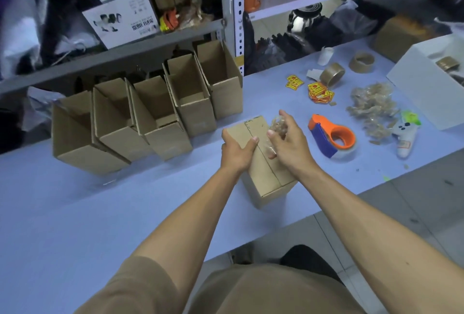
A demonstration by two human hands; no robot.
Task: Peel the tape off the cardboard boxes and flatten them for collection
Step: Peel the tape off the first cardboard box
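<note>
the left hand gripped the closed cardboard box near the table's front edge, fingers curled over its far side and thumb on top, likely to steady it. the right hand pinched a crinkled wad of clear tape just above the lid seam, apparently freshly stripped. five open boxes, matte brown and rectangular, stood in a row behind; a glossy orange dispenser lay to the right
</note>
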